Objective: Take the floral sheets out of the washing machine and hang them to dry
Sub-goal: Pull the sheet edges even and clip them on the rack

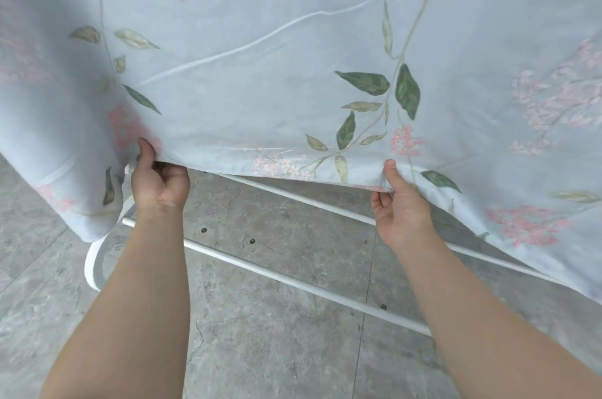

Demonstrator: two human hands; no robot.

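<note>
Grey stone floor at bottom; white rack bars cross mid-frame, part hidden by cloth. Floral sheet fills upper frame. Left hand and right hand each pinch its lower hem, thumbs on top

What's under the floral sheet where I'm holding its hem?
Below the hem of the floral sheet, two white drying-rack rails and the grey floor show. The left hand and right hand grip that hem. The cloth covers the rack's upper part.
</note>
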